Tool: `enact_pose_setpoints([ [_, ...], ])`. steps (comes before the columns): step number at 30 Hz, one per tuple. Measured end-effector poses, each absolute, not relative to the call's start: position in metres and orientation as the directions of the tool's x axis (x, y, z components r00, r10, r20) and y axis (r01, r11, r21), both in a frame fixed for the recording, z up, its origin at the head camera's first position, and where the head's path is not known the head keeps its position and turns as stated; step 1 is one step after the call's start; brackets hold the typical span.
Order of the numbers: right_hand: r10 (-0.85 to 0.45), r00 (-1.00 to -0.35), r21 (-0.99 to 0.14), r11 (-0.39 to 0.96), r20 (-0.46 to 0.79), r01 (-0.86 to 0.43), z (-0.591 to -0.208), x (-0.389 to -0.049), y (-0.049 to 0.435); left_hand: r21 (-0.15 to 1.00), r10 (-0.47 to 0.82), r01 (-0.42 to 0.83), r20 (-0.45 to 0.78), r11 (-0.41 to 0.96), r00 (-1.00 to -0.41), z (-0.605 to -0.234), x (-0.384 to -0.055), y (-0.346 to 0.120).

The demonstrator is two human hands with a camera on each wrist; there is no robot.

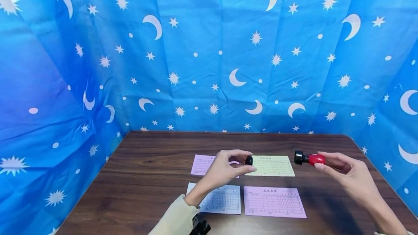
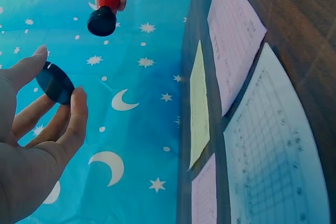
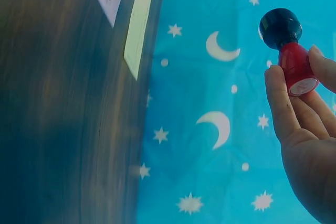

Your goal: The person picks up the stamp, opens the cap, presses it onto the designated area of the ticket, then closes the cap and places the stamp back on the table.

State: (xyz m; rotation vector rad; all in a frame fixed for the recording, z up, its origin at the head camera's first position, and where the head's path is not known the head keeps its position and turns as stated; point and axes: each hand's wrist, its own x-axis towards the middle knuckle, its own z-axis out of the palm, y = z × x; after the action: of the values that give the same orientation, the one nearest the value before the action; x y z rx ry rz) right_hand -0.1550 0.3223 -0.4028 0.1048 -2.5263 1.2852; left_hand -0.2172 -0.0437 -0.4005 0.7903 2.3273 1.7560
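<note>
My left hand (image 1: 219, 169) pinches a small round black cap (image 2: 55, 83) by its edges, between thumb and fingertips, above the paper slips. Off to the right, my right hand (image 1: 354, 177) grips the red handle of a stamp (image 3: 297, 65). The stamp's black round head (image 1: 298, 157) points left toward the cap, with a gap between the two. In the right wrist view a pale disc shows on the handle's end. Both hands are raised over the table.
Four-sided printed forms lie in two rows on the dark wooden table (image 1: 147, 177): a yellow form (image 1: 274, 166), a pink form (image 1: 274, 201), a white form (image 1: 225, 200) and a partly covered lilac form (image 1: 200, 164). A blue curtain (image 1: 202, 39) with moons and stars surrounds the table.
</note>
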Motion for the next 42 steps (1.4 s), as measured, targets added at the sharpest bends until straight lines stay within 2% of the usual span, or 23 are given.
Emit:
enact_pose_setpoints([
  [15, 0.211, -0.941, -0.730, 0.681, 0.265, -0.053, -0.408, -0.148, 0.365, 0.828, 0.551, 0.427, 0.179, 0.363, -0.815, -0.410, -0.236, 0.008],
  [22, 0.316, -0.921, -0.778, 0.628, 0.227, 0.023, -0.417, -0.140, 0.384, 0.753, 0.591, 0.482, 0.155, 0.448, -0.792, -0.417, -0.244, 0.036],
  [28, 0.340, -0.912, -0.820, 0.573, 0.229, 0.008, -0.427, -0.135, 0.396, 0.566, 0.668, 0.616, 0.148, 0.547, -0.729, -0.420, -0.251, 0.064],
  [32, 0.350, -0.892, -0.858, 0.509, 0.287, -0.076, -0.431, -0.133, 0.401, 0.448, 0.708, 0.683, 0.144, 0.577, -0.692, -0.420, -0.254, 0.083],
  [37, 0.351, -0.889, -0.883, 0.455, 0.294, -0.113, -0.435, -0.132, 0.404, 0.368, 0.724, 0.709, 0.124, 0.601, -0.679, -0.422, -0.256, 0.100],
  [42, 0.352, -0.886, -0.894, 0.427, 0.302, -0.135, -0.439, -0.132, 0.408, 0.367, 0.719, 0.693, 0.089, 0.620, -0.690, -0.429, -0.257, 0.115],
])
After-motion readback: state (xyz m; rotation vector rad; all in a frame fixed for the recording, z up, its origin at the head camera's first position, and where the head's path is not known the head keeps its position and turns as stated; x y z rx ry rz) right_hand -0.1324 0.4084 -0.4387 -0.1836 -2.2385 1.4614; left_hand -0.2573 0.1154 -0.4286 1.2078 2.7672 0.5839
